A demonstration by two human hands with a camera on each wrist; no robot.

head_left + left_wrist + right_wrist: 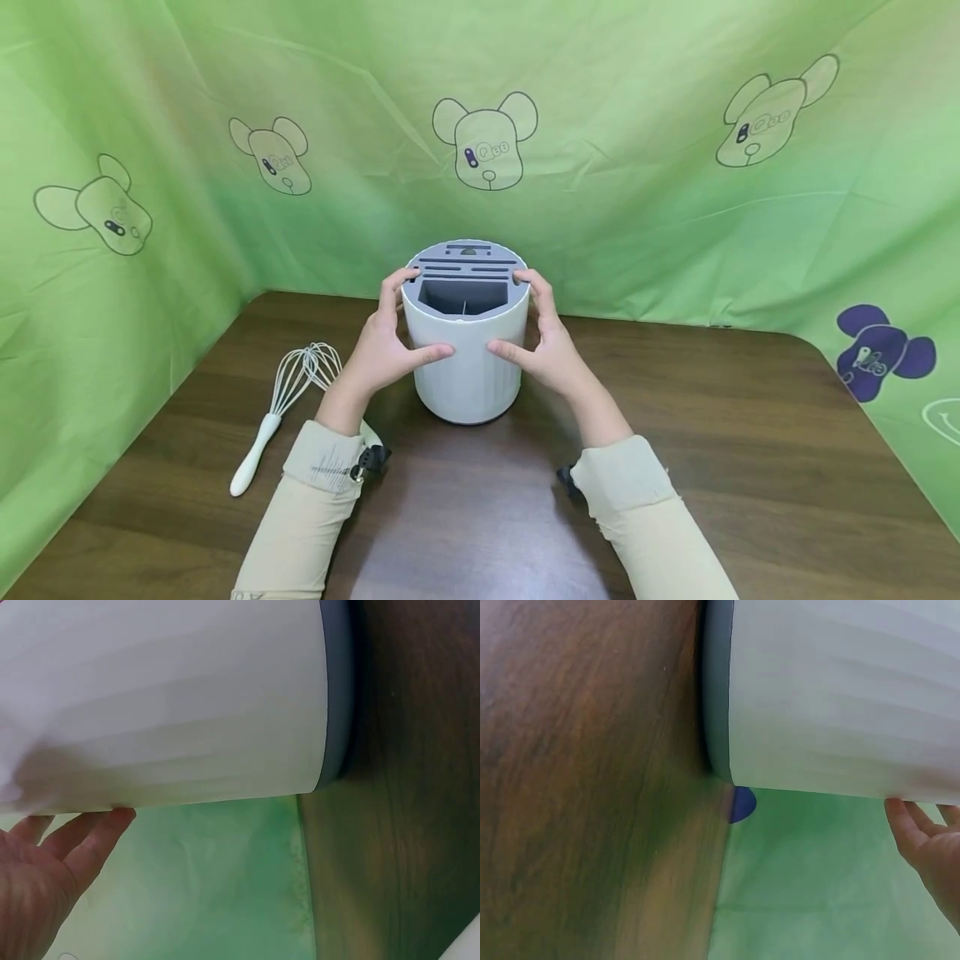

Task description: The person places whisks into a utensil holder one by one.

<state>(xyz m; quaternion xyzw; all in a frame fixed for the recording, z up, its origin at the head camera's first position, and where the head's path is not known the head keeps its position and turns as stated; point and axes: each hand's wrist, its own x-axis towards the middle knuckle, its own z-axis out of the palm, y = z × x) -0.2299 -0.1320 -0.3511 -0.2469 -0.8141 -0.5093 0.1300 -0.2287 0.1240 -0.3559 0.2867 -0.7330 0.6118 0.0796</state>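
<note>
A white cylindrical utensil holder (467,375) with a grey slotted top (468,261) stands upright at the back middle of the table. Its top has narrow slits and one larger angular compartment. My left hand (388,350) grips its left side, thumb across the front and index finger at the top rim. On the opposite side my right hand (551,346) holds it in a mirrored way. Both wrist views show fingers of the left hand (45,870) and right hand (937,847) against the ribbed wall. The holder's dark grey base (337,690) meets the wooden surface.
A white-handled whisk (258,450) lies on the brown wooden table (480,517), left of my left forearm. Another pale handle (371,435) shows partly from under the left wrist; its kind is hidden. A green printed curtain (600,217) hangs behind the table and along its sides.
</note>
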